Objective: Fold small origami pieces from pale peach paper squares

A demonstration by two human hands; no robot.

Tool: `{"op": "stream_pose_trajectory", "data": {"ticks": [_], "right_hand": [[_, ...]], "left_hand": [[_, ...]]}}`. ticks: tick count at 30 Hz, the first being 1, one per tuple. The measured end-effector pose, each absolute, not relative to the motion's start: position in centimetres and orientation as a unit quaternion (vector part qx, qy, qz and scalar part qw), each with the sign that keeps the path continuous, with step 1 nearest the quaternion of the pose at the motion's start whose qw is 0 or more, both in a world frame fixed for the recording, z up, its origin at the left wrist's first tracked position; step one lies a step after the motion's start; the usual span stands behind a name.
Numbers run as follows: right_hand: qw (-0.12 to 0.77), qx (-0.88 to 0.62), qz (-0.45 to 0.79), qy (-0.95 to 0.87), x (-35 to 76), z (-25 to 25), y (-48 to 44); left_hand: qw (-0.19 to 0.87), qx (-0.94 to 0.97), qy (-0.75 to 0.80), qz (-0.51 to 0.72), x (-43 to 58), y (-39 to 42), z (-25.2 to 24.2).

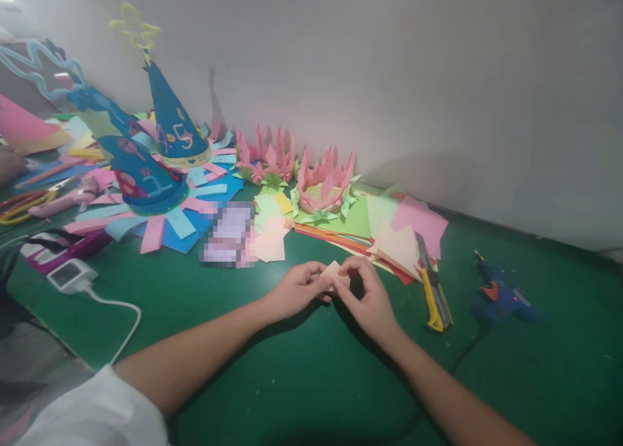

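Observation:
Between my two hands is a small folded piece of pale peach paper (pixel 333 270), held just over the green table. My left hand (pixel 298 291) pinches its left side with thumb and fingers. On its right side, the thumb and fingertips of my right hand (pixel 366 297) press on the paper. The paper's lower edge is partly hidden by my fingers. Beyond my hands lie loose peach sheets (pixel 396 243) on a stack of coloured paper. A yellow utility knife (pixel 433 297) rests to the right of my right hand.
A blue hot glue gun (pixel 506 297) lies at the right on the green table (pixel 302 381). Pink paper crowns (pixel 325 180) stand near the wall. Blue cone hats (pixel 172 121) are at the left, by a phone (pixel 228 233), scissors (pixel 29 206) and a white charger (pixel 73 276) with its cable.

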State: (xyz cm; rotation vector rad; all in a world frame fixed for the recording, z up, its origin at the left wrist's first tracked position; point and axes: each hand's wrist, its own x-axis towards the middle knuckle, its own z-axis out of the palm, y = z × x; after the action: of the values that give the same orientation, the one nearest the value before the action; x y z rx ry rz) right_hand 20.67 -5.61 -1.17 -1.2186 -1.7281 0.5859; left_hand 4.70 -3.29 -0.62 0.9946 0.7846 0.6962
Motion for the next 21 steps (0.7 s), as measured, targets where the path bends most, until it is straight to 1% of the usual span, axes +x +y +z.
{"op": "stream_pose_trajectory", "data": {"ticks": [5, 11, 16, 21], "right_hand": [[0.465, -0.505, 0.332, -0.647, 20.76, -1.44, -5.66], [0.461, -0.5, 0.402, -0.613, 20.98, -1.38, -5.49], [0.468, -0.483, 0.42, -0.609, 21.19, -1.71, -5.42], [0.451, -0.497, 0.409, -0.618, 21.1, -1.82, -5.51]], "left_hand": [[0.748, 0.46, 0.364, 0.309, 4.72, -3.36, -0.62], [0.747, 0.46, 0.361, 0.317, 4.68, -3.33, -0.77], [0.745, 0.461, 0.371, 0.309, 4.69, -3.35, -0.73], [0.731, 0.489, 0.371, 0.3, 4.67, -3.42, -0.82]]}}
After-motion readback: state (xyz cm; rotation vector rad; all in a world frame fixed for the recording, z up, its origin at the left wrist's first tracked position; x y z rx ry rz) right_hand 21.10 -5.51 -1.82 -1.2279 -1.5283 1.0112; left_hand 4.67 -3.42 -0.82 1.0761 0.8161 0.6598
